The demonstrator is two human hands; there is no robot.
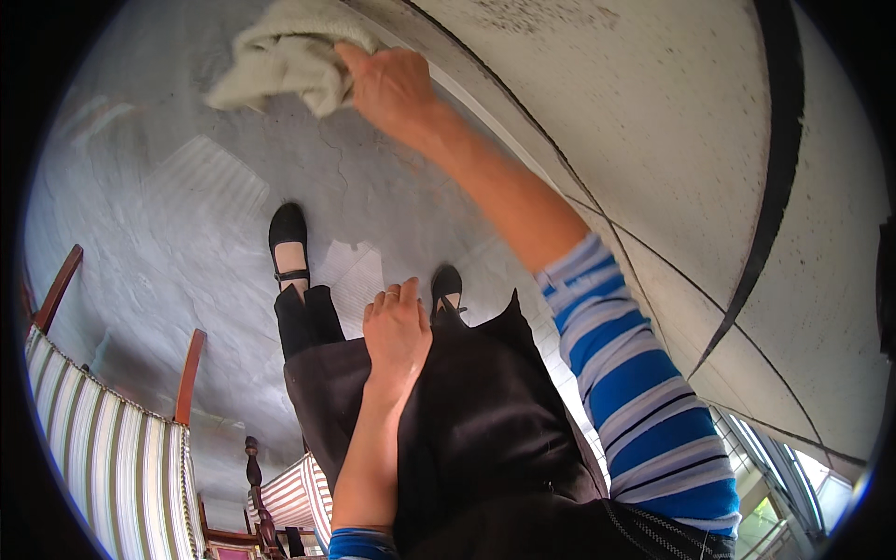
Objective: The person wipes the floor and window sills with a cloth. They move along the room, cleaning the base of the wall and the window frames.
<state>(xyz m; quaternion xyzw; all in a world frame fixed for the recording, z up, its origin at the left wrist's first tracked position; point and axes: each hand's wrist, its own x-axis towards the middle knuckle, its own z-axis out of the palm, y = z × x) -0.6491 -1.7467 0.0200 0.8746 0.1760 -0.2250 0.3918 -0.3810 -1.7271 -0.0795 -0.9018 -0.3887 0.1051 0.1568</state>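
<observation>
My right hand (pixel 393 91) reaches far forward, closed on a cream-coloured cloth (pixel 289 58). The cloth hangs in loose folds to the left of my fingers, beside the lower edge of the painted wall (pixel 644 103). Whether it touches the wall, I cannot tell. My left hand (pixel 398 329) is in front of the dark apron (pixel 476 411), back of the hand up. Its fingers are loosely bent and slightly apart, a ring shows on one, and nothing is seen in them. The palm is hidden.
A striped upholstered chair (pixel 107 439) with wooden parts stands at the lower left, with another striped seat (pixel 291 495) beside it. Grey floor (pixel 177 243) lies below, my black shoes (pixel 287 229) on it. Black lines run across the pale wall; a window (pixel 765 504) shows at lower right.
</observation>
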